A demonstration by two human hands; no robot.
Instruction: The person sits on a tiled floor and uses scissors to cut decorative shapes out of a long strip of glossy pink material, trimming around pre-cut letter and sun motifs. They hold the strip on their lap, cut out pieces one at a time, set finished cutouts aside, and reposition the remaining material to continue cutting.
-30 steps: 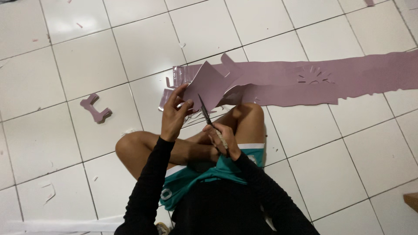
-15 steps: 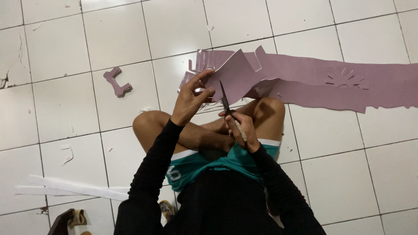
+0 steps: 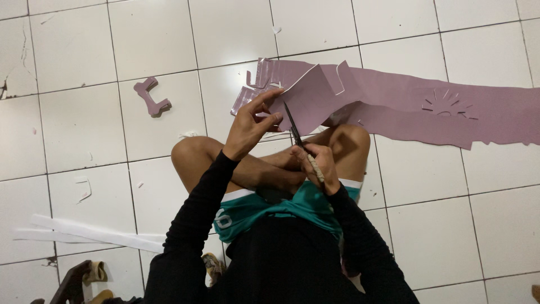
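left hand [image 3: 250, 126]: pinching long mauve foam sheet [image 3: 394, 104] | right hand [image 3: 315, 163]: clenched around dark scissors [image 3: 295, 128], blades at 12 o'clock | small mauve foam offcut [image 3: 151, 97]: white tiled floor [image 3: 84, 118], 10 o'clock

person sits cross-legged on white tile floor [image 3: 461, 225], seen from above. left hand [image 3: 250, 126] pinches the near edge of a mauve sheet [image 3: 394, 104], lifting a flap of it off the floor. right hand [image 3: 318, 166] grips scissors [image 3: 298, 138] by a wrapped handle; blades point up and away, tip at the lifted flap's edge. sheet runs as a long strip to the right; a sunburst pattern of slits [image 3: 447, 106] is cut in it, well apart from the hands. notched cuts show at the sheet's left end. a small mauve offcut [image 3: 152, 97] lies alone on the tiles, left of the sheet. pale paper strips [image 3: 95, 233] lie lower left, beside the left sleeve.
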